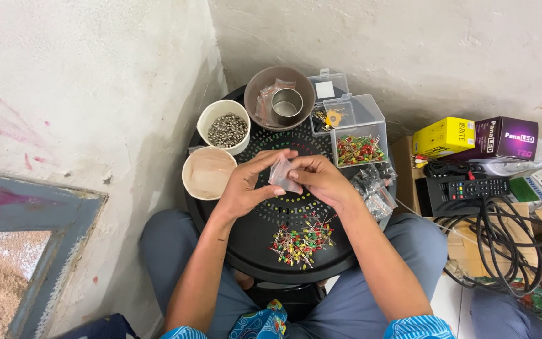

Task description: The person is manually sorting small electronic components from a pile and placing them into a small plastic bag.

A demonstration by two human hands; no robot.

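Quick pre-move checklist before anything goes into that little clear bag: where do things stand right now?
1. Small clear plastic bag held by both hands: ok, left hand and right hand pinch it above the black round tray.
2. Bag mouth open: cannot tell.
3. Loose LEDs within reach: ok, piled on the tray just below the hands.
4. Clear box of LEDs open: ok, lid up.
5. Cup of metal parts upright: ok.
6. Bag contents: cannot tell.

small clear bag (281,176) partly hidden by fingers (296,164), contents too small to tell
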